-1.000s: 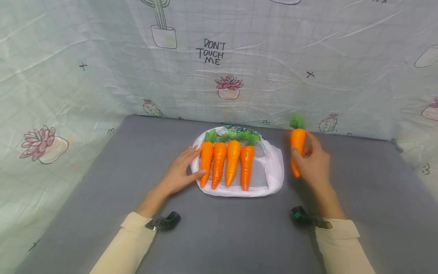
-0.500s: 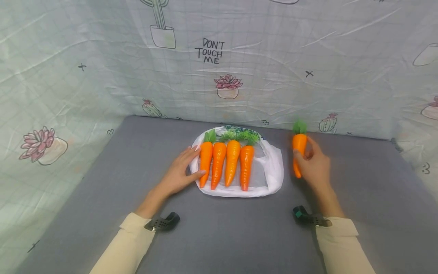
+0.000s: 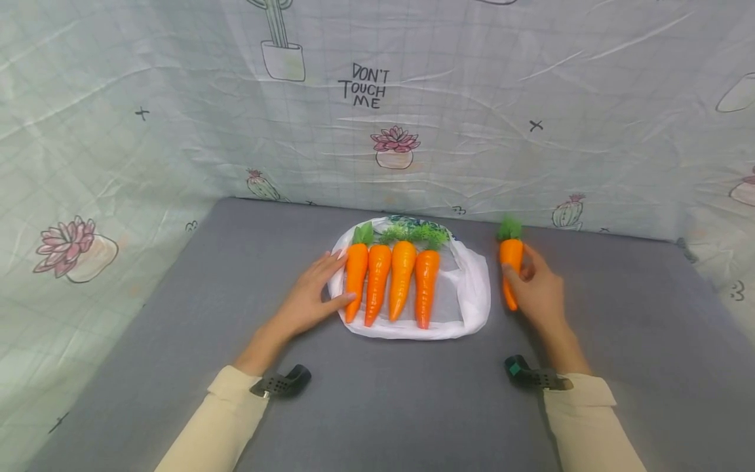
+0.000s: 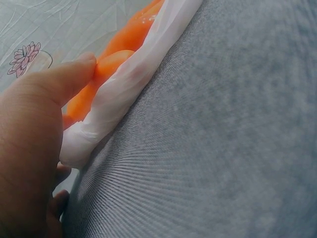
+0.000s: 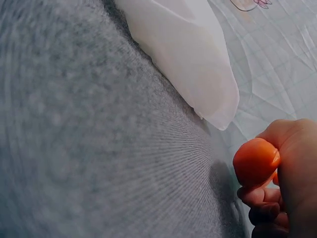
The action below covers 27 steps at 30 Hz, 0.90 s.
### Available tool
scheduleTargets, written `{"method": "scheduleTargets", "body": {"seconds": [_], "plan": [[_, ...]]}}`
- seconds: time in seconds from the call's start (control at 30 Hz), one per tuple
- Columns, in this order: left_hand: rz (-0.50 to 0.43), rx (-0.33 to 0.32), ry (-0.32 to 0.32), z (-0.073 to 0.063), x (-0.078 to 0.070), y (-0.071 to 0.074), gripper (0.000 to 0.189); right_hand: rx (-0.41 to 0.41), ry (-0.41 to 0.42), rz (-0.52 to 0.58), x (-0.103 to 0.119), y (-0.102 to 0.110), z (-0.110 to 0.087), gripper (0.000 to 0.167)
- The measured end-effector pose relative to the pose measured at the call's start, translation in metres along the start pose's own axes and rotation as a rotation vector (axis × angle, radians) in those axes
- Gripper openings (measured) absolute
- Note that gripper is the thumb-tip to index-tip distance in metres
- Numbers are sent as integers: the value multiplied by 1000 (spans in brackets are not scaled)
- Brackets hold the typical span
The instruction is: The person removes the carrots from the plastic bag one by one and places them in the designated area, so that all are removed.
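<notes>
In the head view, my left hand [image 3: 309, 295] rests against the left rim of a white plastic bag [image 3: 474, 288], its thumb laid on the leftmost carrot [image 3: 356, 278]. The left wrist view shows that thumb touching an orange carrot [image 4: 111, 64] above the white bag edge [image 4: 119, 99]. Several orange carrots with green tops, among them a yellower carrot [image 3: 402, 275], lie side by side inside the bag's open mouth. To the right of the bag, my right hand [image 3: 539, 288] grips another carrot [image 3: 510, 259] by its lower part, green top pointing away. Its rounded orange end [image 5: 255, 161] shows in the right wrist view.
A grey cloth-covered table [image 3: 401, 406] lies under everything. Behind it and at the sides hangs a pale curtain [image 3: 460, 78] printed with potted plants and lettering. Dark wrist straps [image 3: 283, 380] sit on both wrists.
The carrot in my right hand shifts slightly right, then back left and a little nearer to me. My left hand and the carrots in the bag stay where they are.
</notes>
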State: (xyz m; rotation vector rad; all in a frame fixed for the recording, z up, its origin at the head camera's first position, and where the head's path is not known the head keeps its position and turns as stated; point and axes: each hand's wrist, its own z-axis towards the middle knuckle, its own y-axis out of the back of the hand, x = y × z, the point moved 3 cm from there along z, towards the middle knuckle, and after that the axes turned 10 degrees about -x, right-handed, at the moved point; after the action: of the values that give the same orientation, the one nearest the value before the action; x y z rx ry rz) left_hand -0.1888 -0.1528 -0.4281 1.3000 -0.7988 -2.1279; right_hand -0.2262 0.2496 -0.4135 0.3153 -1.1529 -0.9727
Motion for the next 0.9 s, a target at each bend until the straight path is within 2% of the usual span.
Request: {"method": "scheduleTargets", "body": {"seconds": [0.47, 0.9], "plan": [[5, 12, 7, 1, 0, 0, 77, 37, 21, -18, -2, -5, -2, 58], [6, 14, 2, 1, -2, 1, 75, 80, 3, -33, -3, -4, -3, 62]]}}
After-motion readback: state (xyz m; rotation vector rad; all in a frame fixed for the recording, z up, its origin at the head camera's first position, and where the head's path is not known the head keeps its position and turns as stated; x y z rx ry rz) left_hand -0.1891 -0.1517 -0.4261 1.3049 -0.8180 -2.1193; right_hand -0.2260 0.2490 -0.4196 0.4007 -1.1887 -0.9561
